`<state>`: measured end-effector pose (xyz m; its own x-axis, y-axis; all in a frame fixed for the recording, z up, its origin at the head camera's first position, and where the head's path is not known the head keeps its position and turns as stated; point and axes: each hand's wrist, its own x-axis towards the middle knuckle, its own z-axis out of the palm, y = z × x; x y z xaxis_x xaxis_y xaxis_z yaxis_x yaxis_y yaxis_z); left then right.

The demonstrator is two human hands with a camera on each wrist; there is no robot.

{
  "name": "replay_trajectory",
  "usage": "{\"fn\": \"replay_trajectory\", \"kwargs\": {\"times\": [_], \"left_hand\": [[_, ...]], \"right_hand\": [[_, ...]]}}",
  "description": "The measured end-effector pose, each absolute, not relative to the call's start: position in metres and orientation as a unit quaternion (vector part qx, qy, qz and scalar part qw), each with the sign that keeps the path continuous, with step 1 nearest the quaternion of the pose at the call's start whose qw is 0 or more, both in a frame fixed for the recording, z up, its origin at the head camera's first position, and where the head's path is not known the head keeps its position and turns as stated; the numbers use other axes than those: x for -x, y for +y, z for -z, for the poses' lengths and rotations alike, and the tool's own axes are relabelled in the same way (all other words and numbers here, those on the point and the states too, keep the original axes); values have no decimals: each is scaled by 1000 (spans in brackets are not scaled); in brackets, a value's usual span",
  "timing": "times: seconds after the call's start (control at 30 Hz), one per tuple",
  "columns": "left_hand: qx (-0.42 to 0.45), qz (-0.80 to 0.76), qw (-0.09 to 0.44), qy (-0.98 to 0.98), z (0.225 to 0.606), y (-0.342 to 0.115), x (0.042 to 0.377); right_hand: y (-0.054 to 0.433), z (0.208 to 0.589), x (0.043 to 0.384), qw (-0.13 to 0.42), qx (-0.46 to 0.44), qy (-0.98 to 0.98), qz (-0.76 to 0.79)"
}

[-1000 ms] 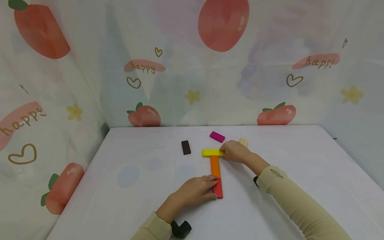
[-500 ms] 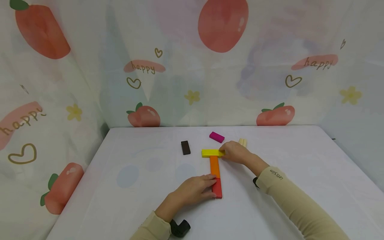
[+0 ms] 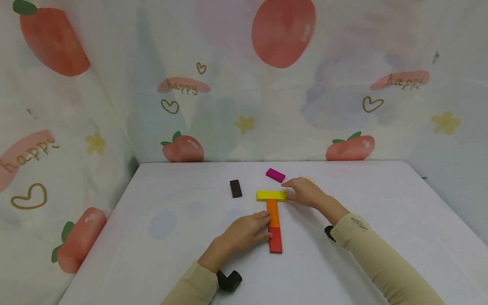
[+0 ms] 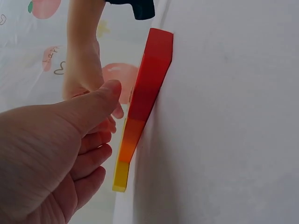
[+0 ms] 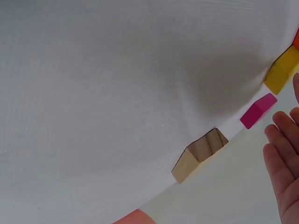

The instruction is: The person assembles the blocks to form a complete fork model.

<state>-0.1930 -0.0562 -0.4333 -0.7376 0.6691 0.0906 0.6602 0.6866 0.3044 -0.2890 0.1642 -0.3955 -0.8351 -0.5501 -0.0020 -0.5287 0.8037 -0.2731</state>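
Three blocks form a T on the table: a yellow block (image 3: 268,195) lies crosswise at the far end, with an orange block (image 3: 273,213) and a red block (image 3: 275,240) end to end below it. My left hand (image 3: 244,233) is at the left side of the orange and red blocks, fingers loosely bent. In the left wrist view its thumb and fingers have nothing between them. At the yellow block's right end is my right hand (image 3: 306,194), thumb and fingers spread apart. The right wrist view shows its fingers (image 5: 280,161) extended, without anything in them.
A dark brown block (image 3: 236,188) lies left of the yellow one, and a magenta block (image 3: 275,175) behind it. Pale wooden blocks (image 5: 201,151) sit beyond my right hand, mostly hidden in the head view. A printed cloth (image 3: 228,97) hangs behind the white table (image 3: 171,267).
My right hand has let go of the yellow block and shifted slightly right, its fingers spreading. My left hand has slid away from me and a little off the red block. The blocks keep their arrangement.
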Motion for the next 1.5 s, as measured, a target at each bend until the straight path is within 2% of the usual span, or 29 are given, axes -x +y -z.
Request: {"fn": "replay_trajectory", "kwargs": {"times": [0.37, 0.7, 1.0, 1.5], "left_hand": [[-344, -171, 16, 923, 431, -52, 212], [-328, -175, 39, 927, 430, -46, 227], [-319, -165, 51, 932, 428, -41, 239], [-313, -140, 60, 937, 425, -35, 248]], "right_hand": [[177, 397, 292, 54, 263, 953, 141], [189, 398, 295, 62, 233, 957, 163], [201, 399, 297, 59, 248, 953, 163], [227, 400, 294, 19, 251, 957, 143]]}}
